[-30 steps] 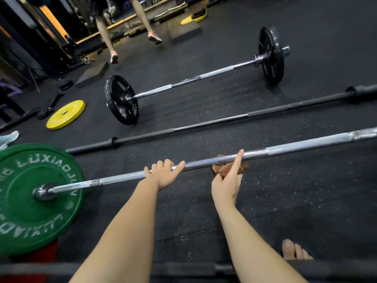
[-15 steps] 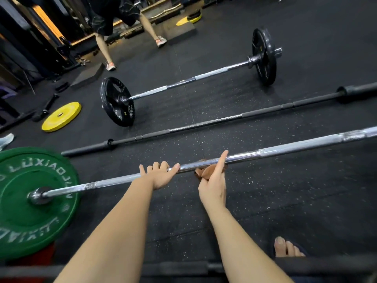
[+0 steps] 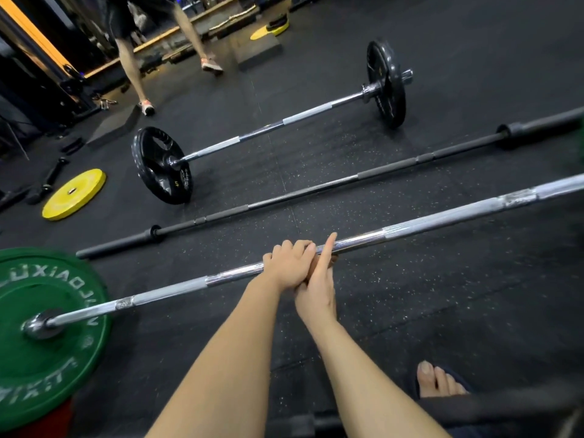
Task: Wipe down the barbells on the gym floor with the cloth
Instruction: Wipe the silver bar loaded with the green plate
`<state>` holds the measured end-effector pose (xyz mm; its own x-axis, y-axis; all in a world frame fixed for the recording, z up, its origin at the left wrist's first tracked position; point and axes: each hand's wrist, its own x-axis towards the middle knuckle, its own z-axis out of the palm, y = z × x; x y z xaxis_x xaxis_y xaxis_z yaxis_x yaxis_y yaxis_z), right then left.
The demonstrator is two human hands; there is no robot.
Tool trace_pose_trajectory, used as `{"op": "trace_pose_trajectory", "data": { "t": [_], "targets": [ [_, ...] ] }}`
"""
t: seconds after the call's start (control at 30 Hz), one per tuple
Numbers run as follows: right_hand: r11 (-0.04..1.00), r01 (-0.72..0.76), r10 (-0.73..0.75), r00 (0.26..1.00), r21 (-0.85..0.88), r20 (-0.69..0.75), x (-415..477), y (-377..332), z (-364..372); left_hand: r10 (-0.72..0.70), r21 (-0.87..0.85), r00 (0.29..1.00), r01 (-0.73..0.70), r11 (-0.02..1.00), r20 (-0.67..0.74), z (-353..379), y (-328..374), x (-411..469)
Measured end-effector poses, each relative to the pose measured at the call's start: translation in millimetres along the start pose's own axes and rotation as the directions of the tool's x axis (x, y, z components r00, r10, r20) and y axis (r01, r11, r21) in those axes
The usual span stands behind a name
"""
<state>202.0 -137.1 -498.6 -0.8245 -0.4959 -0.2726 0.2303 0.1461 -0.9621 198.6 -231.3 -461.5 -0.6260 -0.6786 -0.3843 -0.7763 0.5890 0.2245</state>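
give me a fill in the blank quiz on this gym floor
1. The big plate on the near barbell is ___.
2. The middle barbell is ___ from end to end.
3. The far barbell carries ___ black plates.
4. The flat plate lying left of the far barbell is ___.

Missing words: green; black; two; yellow.

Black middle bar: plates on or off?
Off, as far as visible: the black bar shows bare sleeves at both ends, though its right tip leaves the frame.
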Motion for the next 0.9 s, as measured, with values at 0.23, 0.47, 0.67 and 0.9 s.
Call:
{"op": "trace_pose_trajectory", "data": {
  "t": [0.23,0.47,0.67,0.9],
  "targets": [
    [0.999,0.003,-0.018,0.942,-0.044,-0.336,23.2,3.5,-28.8,0.054,0.033,0.998,-0.056,0.998,0.041,-4.4,4.4,2.7],
    [0.967,0.088,-0.106,0.993,-0.238,-0.061,10.2,-0.8,-13.1,0.093,-0.032,0.996,-0.093,0.995,0.006,-5.4,-1.9,1.9],
    [0.978,0.148,-0.149,0.989,-0.15,0.001,14.2,1.0,-27.3,0.106,-0.107,0.994,-0.108,0.988,-0.03,-3.1,-2.7,-4.2],
    [0.957,0.108,-0.087,0.992,-0.27,0.091,46.4,-5.5,-102.3,0.136,-0.065,0.989,-0.14,0.988,-0.052,-2.3,-3.6,-8.8]
  ]
}}
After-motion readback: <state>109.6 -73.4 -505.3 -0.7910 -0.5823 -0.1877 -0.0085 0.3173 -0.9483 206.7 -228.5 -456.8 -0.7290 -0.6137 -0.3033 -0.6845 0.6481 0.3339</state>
